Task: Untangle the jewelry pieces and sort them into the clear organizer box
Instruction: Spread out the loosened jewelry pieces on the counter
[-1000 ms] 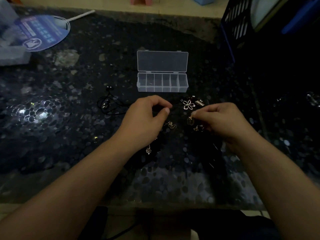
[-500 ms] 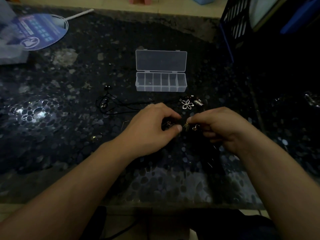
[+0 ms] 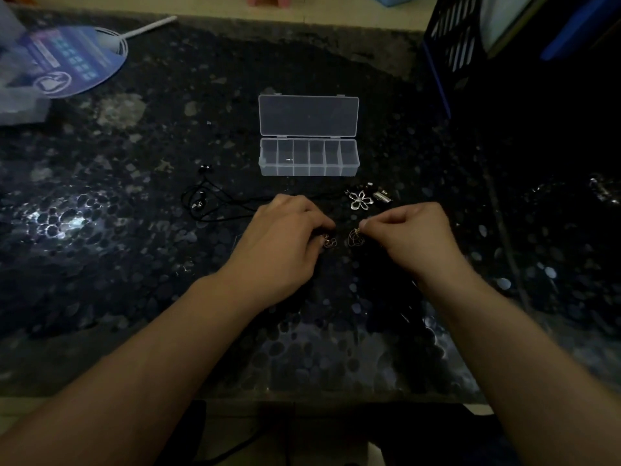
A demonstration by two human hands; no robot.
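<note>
The clear organizer box (image 3: 308,169) lies open on the dark pebble-pattern table, lid flipped back, with a tiny piece in its second compartment. Just in front of it, my left hand (image 3: 282,237) pinches a small gold pendant (image 3: 330,243) at its fingertips. My right hand (image 3: 406,235) pinches another small gold pendant (image 3: 355,237) that hangs below its fingers. A thin dark cord between the two is too dim to trace. A silver flower pendant (image 3: 361,200) and a small silver charm (image 3: 382,196) lie between my hands and the box.
A black cord necklace (image 3: 205,203) lies coiled to the left of my hands. A blue round hand fan (image 3: 72,60) and a plastic bag (image 3: 15,95) sit at the far left. A dark slatted crate (image 3: 450,45) stands at the back right.
My hands came together half a second ago and have now drawn slightly apart, each with a gold pendant. The view has shifted a little.
</note>
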